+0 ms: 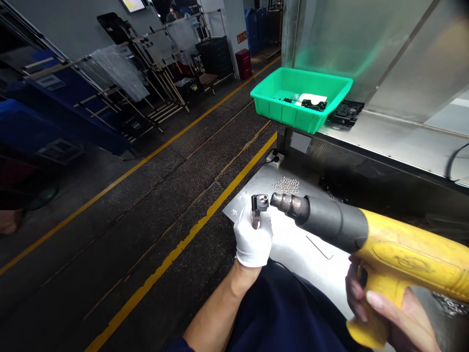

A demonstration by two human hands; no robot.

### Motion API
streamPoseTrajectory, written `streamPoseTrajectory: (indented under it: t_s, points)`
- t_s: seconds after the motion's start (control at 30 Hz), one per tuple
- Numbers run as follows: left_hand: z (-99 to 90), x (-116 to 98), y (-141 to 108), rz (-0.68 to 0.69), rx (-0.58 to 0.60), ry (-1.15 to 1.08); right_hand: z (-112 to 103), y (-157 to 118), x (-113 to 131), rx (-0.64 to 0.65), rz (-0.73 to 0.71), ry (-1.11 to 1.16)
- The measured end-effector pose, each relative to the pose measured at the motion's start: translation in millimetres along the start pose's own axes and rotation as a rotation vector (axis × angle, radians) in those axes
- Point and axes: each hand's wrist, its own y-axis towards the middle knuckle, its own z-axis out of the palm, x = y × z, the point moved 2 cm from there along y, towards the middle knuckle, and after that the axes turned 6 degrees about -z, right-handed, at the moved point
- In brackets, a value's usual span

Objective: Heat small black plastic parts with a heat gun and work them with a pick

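My left hand (252, 239), in a white glove, pinches a small black-and-silver metal part (258, 205) upright above a steel work surface (293, 244). My right hand (381, 313) is bare and grips the handle of a yellow heat gun (395, 254). The gun's metal nozzle (289, 205) points left, stopping just short of the part. Behind them lies a patch of small steel balls (286, 185), and a thin L-shaped hex key (319, 247) rests below the nozzle.
A green plastic tray (300, 117) holding black parts sits on a steel shelf (399, 142), beside a black component (345, 113). A power socket (274, 157) is at the surface's back corner. To the left, a yellow-lined floor (154, 195) runs past racks and blue equipment.
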Motion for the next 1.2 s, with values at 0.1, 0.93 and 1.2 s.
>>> streamPoseTrajectory:
  t_s: [0.1,0.93,1.2]
  points:
    - [0.1,1.1,-0.2,0.003,-0.003,0.001,-0.1,0.8,-0.1,0.01,-0.008,0.004]
    - [1.2,7.4,-1.8,-0.07,0.014,-0.013,2.1,0.9,2.4,-0.007,0.004,0.012]
    - [2.7,6.5,-3.8,-0.079,0.006,0.025,3.1,2.1,3.3,0.014,-0.008,0.017]
